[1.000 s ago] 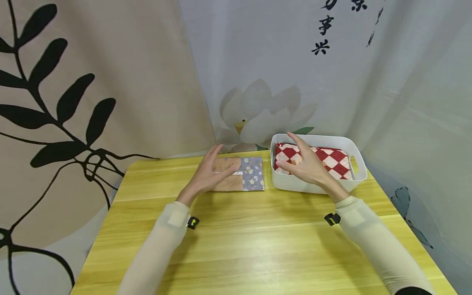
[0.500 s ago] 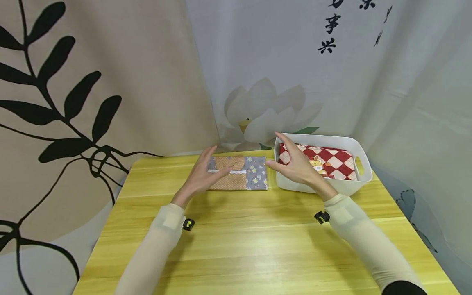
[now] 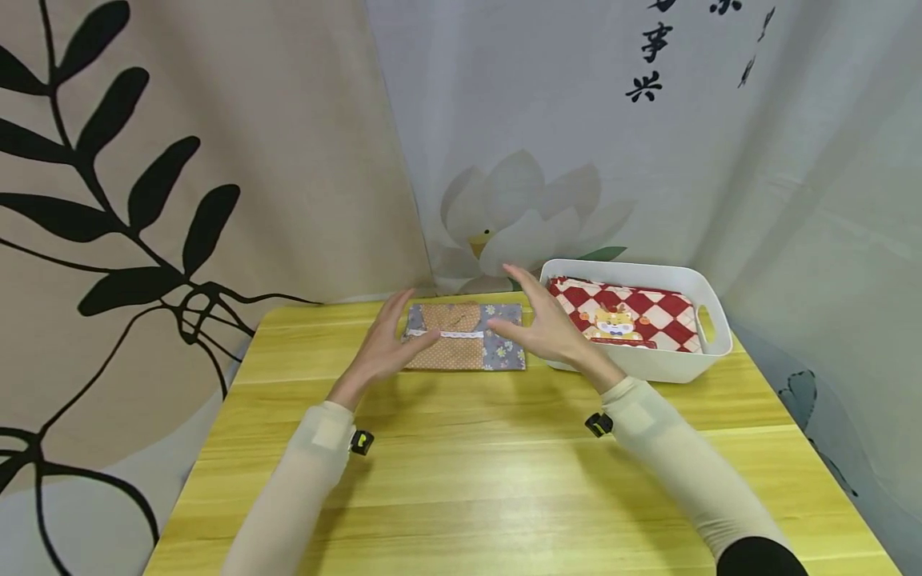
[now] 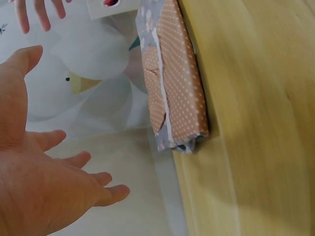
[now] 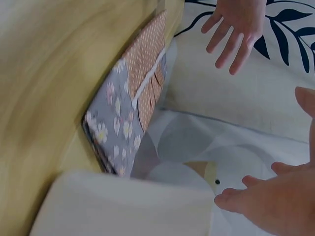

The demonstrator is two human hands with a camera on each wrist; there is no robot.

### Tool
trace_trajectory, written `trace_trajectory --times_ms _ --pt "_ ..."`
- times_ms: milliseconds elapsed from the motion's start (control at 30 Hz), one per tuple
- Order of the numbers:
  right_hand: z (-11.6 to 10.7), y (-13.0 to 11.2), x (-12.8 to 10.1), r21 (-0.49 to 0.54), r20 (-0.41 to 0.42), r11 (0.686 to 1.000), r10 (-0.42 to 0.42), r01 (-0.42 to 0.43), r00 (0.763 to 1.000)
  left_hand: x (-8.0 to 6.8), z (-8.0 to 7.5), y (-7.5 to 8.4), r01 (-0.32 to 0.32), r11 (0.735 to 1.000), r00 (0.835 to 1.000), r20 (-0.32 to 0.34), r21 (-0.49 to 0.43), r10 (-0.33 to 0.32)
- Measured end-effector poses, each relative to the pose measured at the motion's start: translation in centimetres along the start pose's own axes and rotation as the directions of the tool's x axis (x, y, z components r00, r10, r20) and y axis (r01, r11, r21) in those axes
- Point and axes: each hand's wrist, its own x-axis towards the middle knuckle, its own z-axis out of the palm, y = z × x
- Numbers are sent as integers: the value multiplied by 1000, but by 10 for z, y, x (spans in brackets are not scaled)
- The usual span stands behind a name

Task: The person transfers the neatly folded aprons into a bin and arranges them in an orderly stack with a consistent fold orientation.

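A flat patchwork cloth piece (image 3: pixel 461 356), grey-blue with daisies around a brown dotted panel and a white lace strip, lies near the table's back edge. My left hand (image 3: pixel 380 349) hovers at its left end, fingers spread and thumb apart. Over its right end, my right hand (image 3: pixel 551 330) is held the same way, overlapping the basket's near left corner in the head view. Both palms face inward and hold nothing. The left wrist view shows the dotted side of the cloth piece (image 4: pixel 179 83) apart from the left fingers. It looks several layers thick in the right wrist view.
A white plastic basket (image 3: pixel 648 366) with handle holes stands at the table's back right. Inside lies a red-and-white checked cloth item (image 3: pixel 666 322) with a cartoon animal print. Behind the wooden table (image 3: pixel 468 480) hang printed curtains (image 3: pixel 302 160).
My right hand has moved left, from over the basket to the right end of the patchwork piece. My left hand has shifted slightly left. The head view has turned a little.
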Motion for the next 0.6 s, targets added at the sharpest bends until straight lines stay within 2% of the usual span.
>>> trace_trajectory --times_ms 300,600 --pt "32 2 3 0 20 999 -33 33 999 -2 4 -18 22 1000 1000 1 -11 -22" --pt "54 12 3 -51 37 998 23 -21 999 -2 12 -31 53 998 999 9 -35 -53"
